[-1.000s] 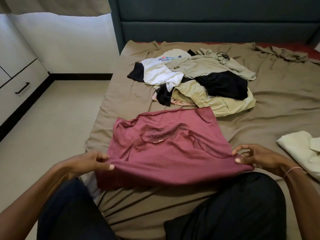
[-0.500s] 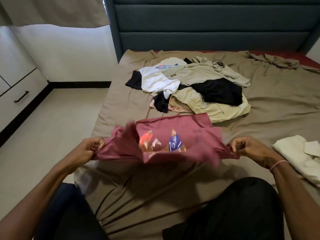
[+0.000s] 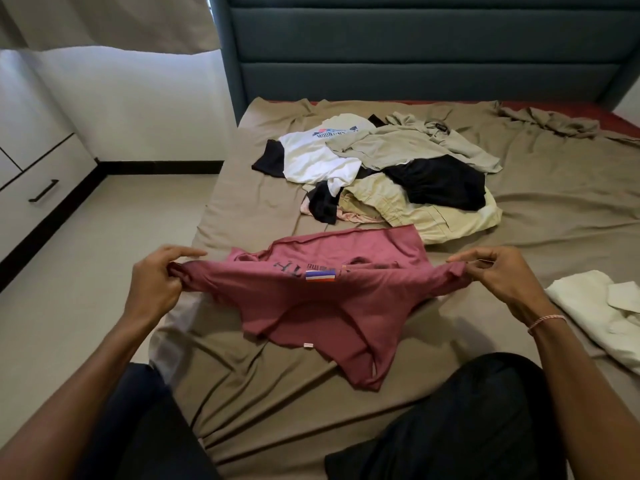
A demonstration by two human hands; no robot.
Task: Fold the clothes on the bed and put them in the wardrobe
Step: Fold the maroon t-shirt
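A dusty-red T-shirt [image 3: 322, 306] is stretched between my two hands just above the bed. My left hand [image 3: 157, 282] grips its bunched left end. My right hand [image 3: 498, 278] pinches the right end between thumb and fingers. The shirt's far edge lies on the sheet, and its near part droops onto the sheet by my knees. Dark lettering and a small striped label show on it. Behind it lies a loose pile of unfolded clothes [image 3: 381, 174]: a white printed T-shirt [image 3: 318, 157], beige garments and black ones.
The bed [image 3: 554, 216] has a rumpled tan sheet and a dark teal headboard [image 3: 415, 57]. A cream garment [image 3: 602, 313] lies at the right edge. White drawers with a black handle [image 3: 43, 190] stand at the left, beyond a strip of pale floor. My dark-trousered knees fill the bottom.
The shirt lay flat with my hands at its near hem. I lifted and flipped it, and it now hangs stretched between my hands, which have risen and spread apart.
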